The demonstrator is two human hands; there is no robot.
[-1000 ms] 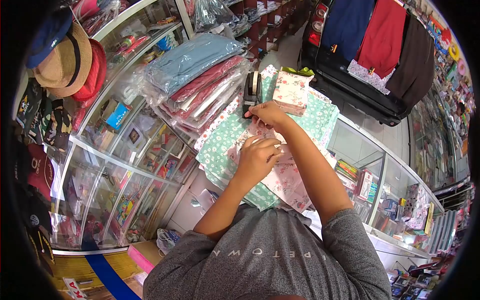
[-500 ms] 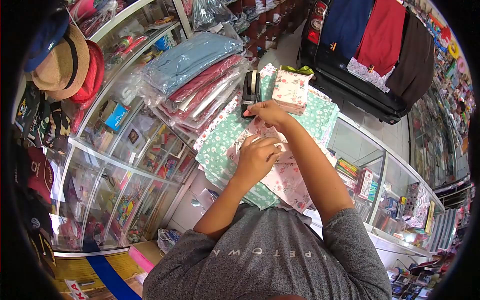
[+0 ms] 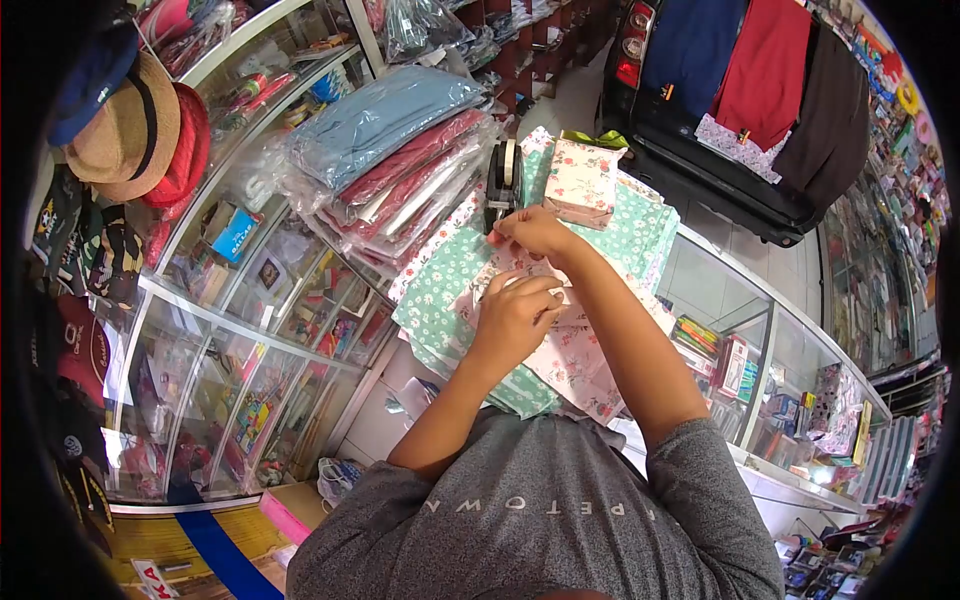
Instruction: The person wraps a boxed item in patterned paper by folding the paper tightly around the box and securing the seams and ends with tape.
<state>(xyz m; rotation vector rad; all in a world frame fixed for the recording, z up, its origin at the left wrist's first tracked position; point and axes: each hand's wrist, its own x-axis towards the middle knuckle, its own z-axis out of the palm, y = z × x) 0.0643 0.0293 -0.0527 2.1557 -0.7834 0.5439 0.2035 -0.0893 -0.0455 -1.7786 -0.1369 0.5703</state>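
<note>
A black tape dispenser [image 3: 503,170] with a pale roll stands at the far side of the papers. My right hand [image 3: 538,232] is at its near end, thumb and finger pinched together on tape; the strip itself hardly shows. Just nearer to me, my left hand [image 3: 512,318] holds down pink floral wrapping paper [image 3: 575,370], its fingers bent over a fold. What lies under that paper is hidden. Green flowered sheets [image 3: 435,305] spread beneath it. Right of the dispenser sits a box wrapped in pink floral paper [image 3: 582,180], with a green item [image 3: 595,140] behind it.
Plastic-bagged folded clothes [image 3: 385,135] are stacked left of the papers. Glass display cases [image 3: 230,370] stand on the left, and another glass counter [image 3: 715,290] on the right. Hats [image 3: 125,125] hang at far left. A motorbike or car rear [image 3: 640,45] is beyond, near hanging trousers [image 3: 765,75].
My right hand has shifted slightly back from the dispenser's near end, and its fingers have turned a little. My left hand stays in place on the paper.
</note>
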